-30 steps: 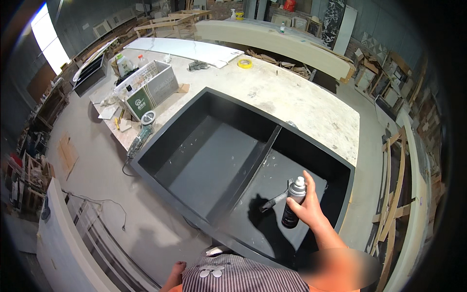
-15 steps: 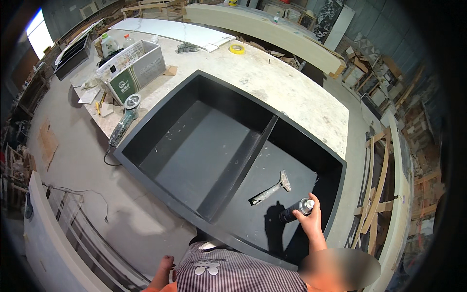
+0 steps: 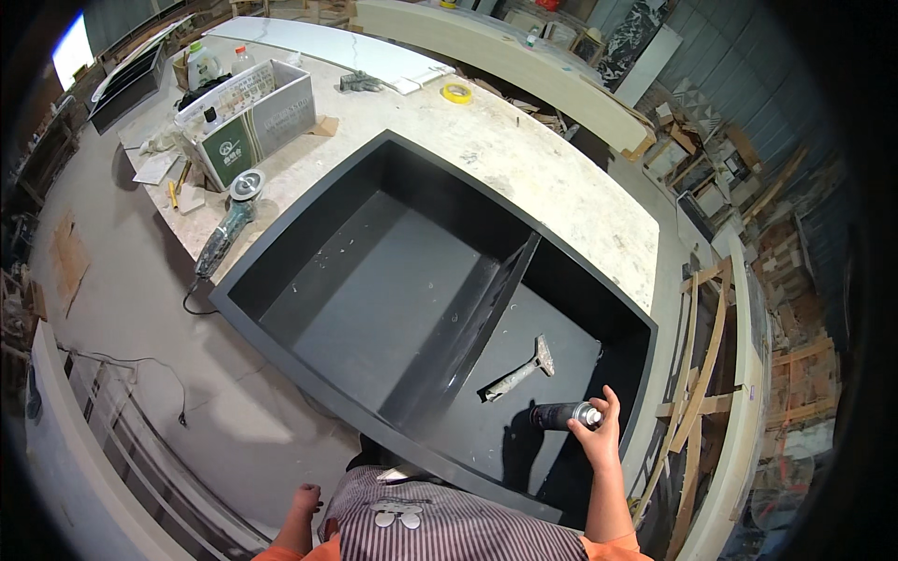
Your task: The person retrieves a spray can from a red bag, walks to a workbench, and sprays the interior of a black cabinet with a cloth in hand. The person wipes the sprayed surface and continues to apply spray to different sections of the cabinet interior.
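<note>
My right hand point(image 3: 601, 438) is closed around the top end of a dark spray can point(image 3: 558, 415) with a silver-and-white top. The can is tipped nearly sideways, its base toward the left, above the right compartment of a large black box-like basin point(image 3: 430, 445). Below it, a dark shadow falls on the basin floor. A scraper point(image 3: 520, 373) with a worn pale handle lies on that floor, left of the can and apart from my hand. My left hand point(image 3: 305, 499) hangs low beside the striped apron point(image 3: 449, 524), fingers curled, with nothing seen in it.
The basin rests on a pale worktable point(image 3: 589, 201). An angle grinder point(image 3: 230, 224), a carton point(image 3: 271, 126) with bottles, a glove point(image 3: 360, 82) and yellow tape point(image 3: 456, 93) lie there. Wooden racks point(image 3: 702, 374) stand right; a cable point(image 3: 140, 363) trails across the floor at left.
The spray can has tipped from a slanted pose to nearly sideways in my right hand, which has dropped slightly. My left hand has shifted a little left. The whole view has turned slightly.
</note>
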`<state>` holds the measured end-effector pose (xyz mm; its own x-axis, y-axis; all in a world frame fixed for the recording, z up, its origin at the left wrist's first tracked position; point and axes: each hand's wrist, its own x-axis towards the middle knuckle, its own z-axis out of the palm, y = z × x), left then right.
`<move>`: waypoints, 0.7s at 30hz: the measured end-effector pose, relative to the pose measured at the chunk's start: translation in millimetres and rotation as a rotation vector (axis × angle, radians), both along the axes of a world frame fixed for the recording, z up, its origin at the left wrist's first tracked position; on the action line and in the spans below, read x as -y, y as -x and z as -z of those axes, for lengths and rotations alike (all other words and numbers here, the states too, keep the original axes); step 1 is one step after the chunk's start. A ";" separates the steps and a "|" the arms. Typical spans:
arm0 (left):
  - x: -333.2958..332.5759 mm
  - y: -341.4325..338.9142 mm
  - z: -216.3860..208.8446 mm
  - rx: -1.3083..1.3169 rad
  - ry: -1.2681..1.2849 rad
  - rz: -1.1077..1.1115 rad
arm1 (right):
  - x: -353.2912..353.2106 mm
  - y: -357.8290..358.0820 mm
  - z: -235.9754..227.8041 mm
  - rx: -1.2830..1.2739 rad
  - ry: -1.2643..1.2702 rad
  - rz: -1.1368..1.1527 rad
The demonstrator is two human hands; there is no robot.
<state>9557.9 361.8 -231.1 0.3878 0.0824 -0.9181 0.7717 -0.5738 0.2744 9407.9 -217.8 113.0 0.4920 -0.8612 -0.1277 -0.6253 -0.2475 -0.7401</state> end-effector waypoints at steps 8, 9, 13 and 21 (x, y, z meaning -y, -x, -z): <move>3.3 -14.7 11.7 -0.029 0.010 0.000 | -16.5 -8.3 -34.1 -0.068 0.166 0.115; 2.9 -17.2 15.6 -0.031 0.020 -0.002 | -22.1 -9.6 -39.1 -0.009 0.238 0.113; -3.9 -27.8 45.7 -0.116 0.055 0.018 | -50.0 -14.7 -53.1 0.038 0.435 0.074; 17.3 -60.7 30.5 -0.175 0.021 0.253 | -123.1 -15.6 -54.9 0.013 0.129 0.091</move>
<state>9618.6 344.6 -261.7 0.2294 -0.0165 -0.9732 0.6417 -0.7492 0.1640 9423.5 -94.7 167.9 0.4117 -0.9113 -0.0069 -0.6399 -0.2837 -0.7142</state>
